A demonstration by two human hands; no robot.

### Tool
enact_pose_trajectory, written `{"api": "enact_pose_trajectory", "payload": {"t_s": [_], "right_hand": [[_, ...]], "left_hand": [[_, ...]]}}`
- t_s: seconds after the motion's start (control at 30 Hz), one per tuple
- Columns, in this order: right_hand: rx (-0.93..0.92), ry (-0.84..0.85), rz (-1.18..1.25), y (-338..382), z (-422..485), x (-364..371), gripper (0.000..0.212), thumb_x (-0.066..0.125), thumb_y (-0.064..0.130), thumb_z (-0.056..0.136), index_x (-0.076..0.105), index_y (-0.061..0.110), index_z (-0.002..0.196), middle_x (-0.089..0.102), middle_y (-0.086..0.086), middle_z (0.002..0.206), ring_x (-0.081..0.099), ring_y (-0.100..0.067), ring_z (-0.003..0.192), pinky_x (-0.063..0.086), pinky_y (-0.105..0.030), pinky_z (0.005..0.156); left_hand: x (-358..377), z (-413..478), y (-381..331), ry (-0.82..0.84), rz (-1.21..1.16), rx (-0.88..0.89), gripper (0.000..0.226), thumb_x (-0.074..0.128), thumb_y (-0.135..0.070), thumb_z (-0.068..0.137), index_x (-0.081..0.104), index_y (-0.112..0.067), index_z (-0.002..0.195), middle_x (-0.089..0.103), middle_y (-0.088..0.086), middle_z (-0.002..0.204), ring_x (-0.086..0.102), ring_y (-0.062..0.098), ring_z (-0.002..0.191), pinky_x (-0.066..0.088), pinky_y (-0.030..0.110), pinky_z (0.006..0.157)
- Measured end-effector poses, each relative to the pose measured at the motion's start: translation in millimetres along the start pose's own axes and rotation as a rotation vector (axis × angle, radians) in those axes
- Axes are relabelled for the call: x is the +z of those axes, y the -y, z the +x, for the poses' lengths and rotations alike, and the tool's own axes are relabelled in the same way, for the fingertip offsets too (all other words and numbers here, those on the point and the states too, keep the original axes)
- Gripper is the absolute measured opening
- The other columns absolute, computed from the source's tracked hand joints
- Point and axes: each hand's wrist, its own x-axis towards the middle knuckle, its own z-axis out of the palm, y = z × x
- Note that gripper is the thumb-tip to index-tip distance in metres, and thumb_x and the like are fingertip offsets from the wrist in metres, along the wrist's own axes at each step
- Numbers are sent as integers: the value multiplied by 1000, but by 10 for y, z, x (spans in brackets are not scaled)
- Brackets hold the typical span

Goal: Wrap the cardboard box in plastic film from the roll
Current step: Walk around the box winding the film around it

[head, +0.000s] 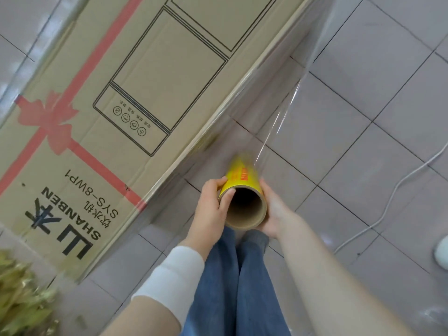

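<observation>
Clearly we are midway through the wrapping, paying film out along one side. The cardboard box [121, 105] rests on the tiled floor [378, 76], and we place everything else against it.

Just beside its long right edge, near the corner crossed by the printed red ribbon, the roll [242, 177] is held end-on to the camera. Its hollow brown core faces us and its yellow label is blurred.

The left hand [212, 209] grips the roll on the side toward the box, fingers curled round the label and thumb hooked over the core's rim. The right hand [275, 212] cups the side away from the box; its fingers wrap behind the roll, so we cannot see the tips.

From the roll the plastic film [288, 98] stretches along the box's right side toward its far end, where it seems to cling to the cardboard. A white cable [392, 190] lies on the tiles well apart from the box.

Next, we judge, the roll must travel round the near corner. That calls for steady tension, a grip loose enough for the core to turn, and care with the cable underfoot.
</observation>
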Motion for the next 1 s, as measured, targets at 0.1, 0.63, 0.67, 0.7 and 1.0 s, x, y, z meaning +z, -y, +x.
{"api": "enact_pose_trajectory", "payload": {"t_s": [0.1,0.63,0.67,0.7,1.0], "right_hand": [[-23,-58,-213,-11,-65,45,61,35,64,91,57,17,124,67,-15,114,62,-33,108,52,-44,91],[-141,-42,-100,-384,-67,16,51,35,55,96,46,22,134,62,-11,96,64,-24,78,57,-36,65],[-135,-3,-41,-461,-29,51,56,35,57,94,47,21,136,65,-14,103,65,-27,86,57,-40,70],[-121,36,6,-522,8,106,61,35,61,92,50,19,134,66,-15,111,65,-30,97,56,-44,78],[-8,-79,-391,-704,120,473,50,39,57,92,64,17,105,67,-15,112,61,-30,109,50,-43,96]], "left_hand": [[73,-281,99,-69,-40,-97,27,42,-36,95,47,-20,116,52,-6,112,50,10,103,37,9,73],[-317,-33,153,201,195,197,38,44,-25,97,48,-15,133,52,3,134,45,15,122,24,7,86],[-321,-110,221,128,131,161,36,43,-26,97,48,-16,131,53,2,132,46,12,117,27,7,85],[-306,-200,286,67,67,129,35,41,-27,97,49,-17,129,55,0,128,47,9,112,30,7,84],[-583,-524,693,97,163,-88,35,50,-48,88,46,-23,113,54,-5,112,52,16,109,37,23,83]]}}
